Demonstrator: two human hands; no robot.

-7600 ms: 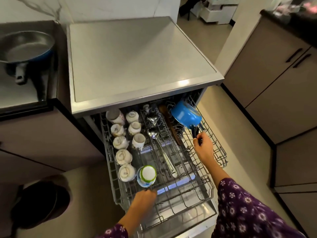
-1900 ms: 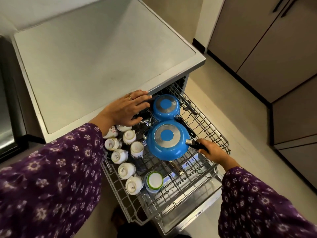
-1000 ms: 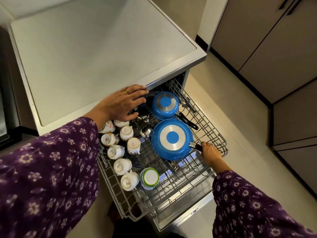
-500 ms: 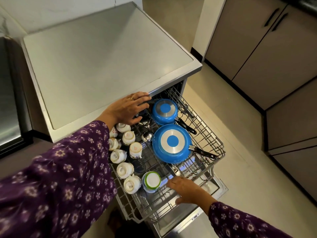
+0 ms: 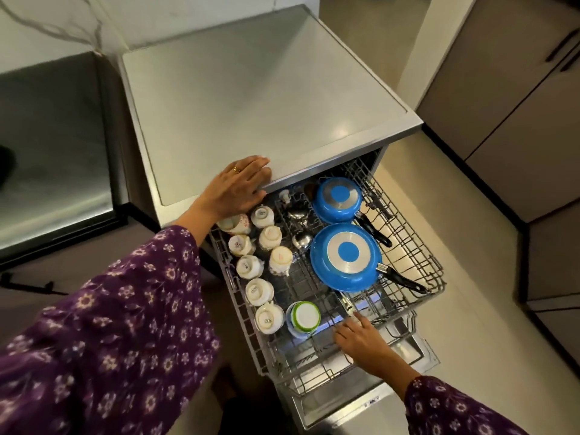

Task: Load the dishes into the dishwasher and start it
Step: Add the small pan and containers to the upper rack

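Note:
The dishwasher's upper rack (image 5: 437, 279) is pulled out over the open door (image 5: 345, 406). A large blue pan (image 5: 345, 259) lies upside down in it, with a smaller blue saucepan (image 5: 337, 199) behind, both with black handles pointing right. Several white cups (image 5: 255, 290) stand upside down in two rows on the left, beside a green-rimmed white cup (image 5: 303, 318). Ladles (image 5: 302, 240) lie in the middle. My left hand (image 5: 238, 186) rests flat on the front edge of the dishwasher top (image 5: 260, 98). My right hand (image 5: 361, 340) rests on the rack's front wires, fingers straight, holding nothing.
A dark steel counter (image 5: 53, 152) adjoins the dishwasher on the left. Brown cabinets (image 5: 518, 120) with black handles line the right side, across a strip of pale floor (image 5: 470, 324). A lower rack (image 5: 403, 335) shows beneath the upper one.
My right hand let go of the large pan's handle and moved down to the front of the rack. The pan now lies on its own. My left hand stays on the dishwasher top.

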